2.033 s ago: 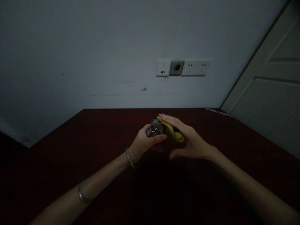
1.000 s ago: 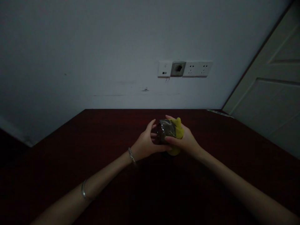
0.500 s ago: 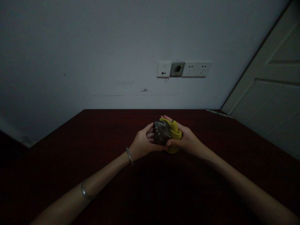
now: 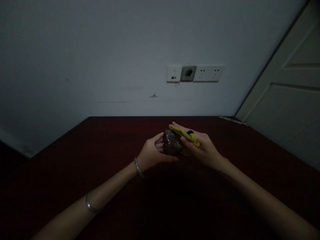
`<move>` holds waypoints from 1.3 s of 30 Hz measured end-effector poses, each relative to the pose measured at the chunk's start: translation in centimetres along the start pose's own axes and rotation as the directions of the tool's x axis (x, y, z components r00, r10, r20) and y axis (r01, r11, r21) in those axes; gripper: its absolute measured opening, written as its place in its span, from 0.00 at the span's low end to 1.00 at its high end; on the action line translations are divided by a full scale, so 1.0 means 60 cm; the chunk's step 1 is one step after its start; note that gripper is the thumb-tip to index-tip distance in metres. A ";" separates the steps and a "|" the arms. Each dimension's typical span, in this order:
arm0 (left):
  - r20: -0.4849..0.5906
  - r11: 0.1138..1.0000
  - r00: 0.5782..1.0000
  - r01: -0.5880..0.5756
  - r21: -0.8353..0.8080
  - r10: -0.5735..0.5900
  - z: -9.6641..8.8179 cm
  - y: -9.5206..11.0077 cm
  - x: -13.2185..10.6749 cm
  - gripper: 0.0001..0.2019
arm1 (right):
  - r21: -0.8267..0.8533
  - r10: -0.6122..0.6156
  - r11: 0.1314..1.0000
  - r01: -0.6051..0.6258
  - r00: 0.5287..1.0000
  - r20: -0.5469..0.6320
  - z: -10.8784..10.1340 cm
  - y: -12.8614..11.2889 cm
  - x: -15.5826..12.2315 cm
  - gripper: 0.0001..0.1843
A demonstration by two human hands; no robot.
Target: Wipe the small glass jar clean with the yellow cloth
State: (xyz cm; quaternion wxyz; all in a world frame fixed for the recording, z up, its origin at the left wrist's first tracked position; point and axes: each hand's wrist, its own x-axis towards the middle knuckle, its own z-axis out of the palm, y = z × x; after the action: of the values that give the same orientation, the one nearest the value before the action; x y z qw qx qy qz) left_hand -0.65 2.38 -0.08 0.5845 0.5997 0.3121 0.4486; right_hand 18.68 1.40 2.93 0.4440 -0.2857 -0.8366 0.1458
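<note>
My left hand (image 4: 153,153) is wrapped around a small clear glass jar (image 4: 171,144), held just above the dark red table (image 4: 100,156). A yellow cloth (image 4: 185,135) lies over the jar's right side. My right hand (image 4: 203,150) presses that cloth against the jar, with its fingers closed on the cloth. Bracelets sit on my left wrist and forearm. The jar's far side is hidden by the cloth and my fingers.
A white wall stands behind the table with a row of sockets and a switch (image 4: 195,73). A pale panelled door (image 4: 290,96) is at the right. A thin light strip (image 4: 231,120) lies at the table's back right corner.
The yellow cloth has shifted from the jar's right side up over its top, and my right hand has turned flatter over it. My left hand keeps its hold on the jar.
</note>
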 end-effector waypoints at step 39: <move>0.069 0.647 0.939 -0.284 0.707 0.336 -0.013 -0.001 0.000 0.37 | -0.263 -0.476 0.798 0.543 0.834 0.277 0.007 -0.006 -0.009 0.27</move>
State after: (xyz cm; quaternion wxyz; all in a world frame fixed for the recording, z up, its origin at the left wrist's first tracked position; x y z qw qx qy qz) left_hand -1.34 2.72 -0.19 0.2128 0.8062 0.3725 0.4075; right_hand 18.48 0.79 2.52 0.3274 -0.1035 -0.9344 -0.0947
